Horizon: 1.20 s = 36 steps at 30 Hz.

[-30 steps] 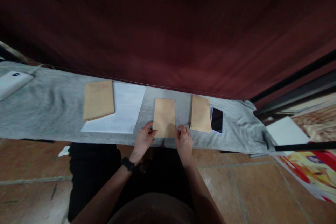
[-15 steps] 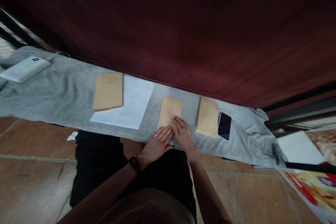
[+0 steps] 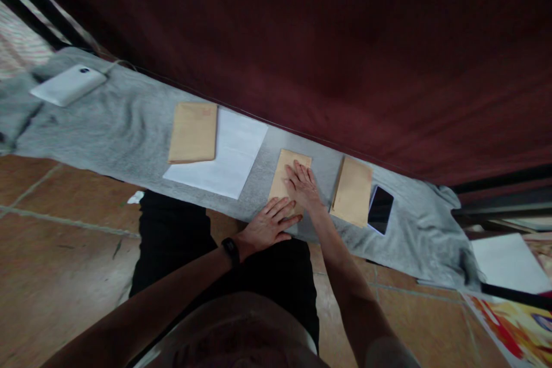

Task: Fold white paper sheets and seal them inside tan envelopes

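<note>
reading from the left, a white device [image 3: 69, 85] is located near the left end of the cloth-covered tabletop [image 3: 103, 138]. a stack of brown envelopes [image 3: 193, 131] is rested partly on a white sheet [image 3: 239, 155]. at centre, a single brown envelope [image 3: 279, 181] is laid flat on the tabletop, its near end partly covered by the left hand [image 3: 269, 223]. the left grip is fully opened, palm down, with fingers slightly spread; nothing is grasped. compared with half a second earlier, the right hand [image 3: 303, 185] has been shifted away from the left hand, toward the far end of the single envelope. the right grip is likewise opened flat upon it, and nothing is grasped. by this change, the envelope is judged to be pressed along its length rather than at the near end alone. at right, a second envelope pile [image 3: 352, 191] is placed just beside a dark-screened phone [image 3: 380, 210]; both are left untouched.
</note>
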Motion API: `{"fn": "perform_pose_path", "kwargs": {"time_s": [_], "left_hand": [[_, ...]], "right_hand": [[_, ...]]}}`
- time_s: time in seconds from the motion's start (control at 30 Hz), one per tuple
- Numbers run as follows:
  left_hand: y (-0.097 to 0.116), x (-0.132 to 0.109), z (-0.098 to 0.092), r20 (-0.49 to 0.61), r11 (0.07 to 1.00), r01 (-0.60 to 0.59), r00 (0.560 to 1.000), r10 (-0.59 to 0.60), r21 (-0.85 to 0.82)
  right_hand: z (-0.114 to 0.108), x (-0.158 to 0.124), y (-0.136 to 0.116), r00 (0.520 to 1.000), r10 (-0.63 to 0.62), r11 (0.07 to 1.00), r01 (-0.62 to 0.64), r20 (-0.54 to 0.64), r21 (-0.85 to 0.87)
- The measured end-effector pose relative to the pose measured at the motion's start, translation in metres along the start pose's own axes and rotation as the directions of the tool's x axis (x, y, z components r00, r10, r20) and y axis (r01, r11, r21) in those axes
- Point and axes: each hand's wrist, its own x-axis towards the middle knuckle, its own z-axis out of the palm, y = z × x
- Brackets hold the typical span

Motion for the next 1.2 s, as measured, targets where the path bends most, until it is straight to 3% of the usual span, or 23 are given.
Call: {"fn": "perform_pose_path", "kwargs": {"time_s": [0.23,0.43,0.57,0.87,1.2], "left_hand": [[0.0,0.0,-0.002,-0.002,0.998,0.014,1.0,-0.014,-0.056],[-0.003,-0.001,0.004,-0.016,0.999,-0.005,1.0,0.004,-0.042],[-0.004,0.0,0.005,-0.014,0.999,-0.01,1.0,0.01,-0.033],[-0.004,0.0,0.003,-0.041,0.999,-0.019,0.999,0.017,-0.035],[-0.005,-0.001,0.009,-0.049,1.0,-0.017,0.999,0.017,-0.004]], "right_hand": [[0.001,0.015,-0.002,0.999,0.029,0.999,-0.027,-0.042,0.032],[-0.002,0.0,-0.016,0.978,-0.2,0.979,0.197,0.055,0.053],[-0.004,0.002,-0.017,0.972,-0.226,0.973,0.222,0.061,0.064],[-0.003,0.037,-0.016,0.994,-0.106,0.994,0.106,0.008,0.018],[-0.005,0.056,-0.017,0.998,0.059,0.998,-0.058,-0.036,0.015]]}}
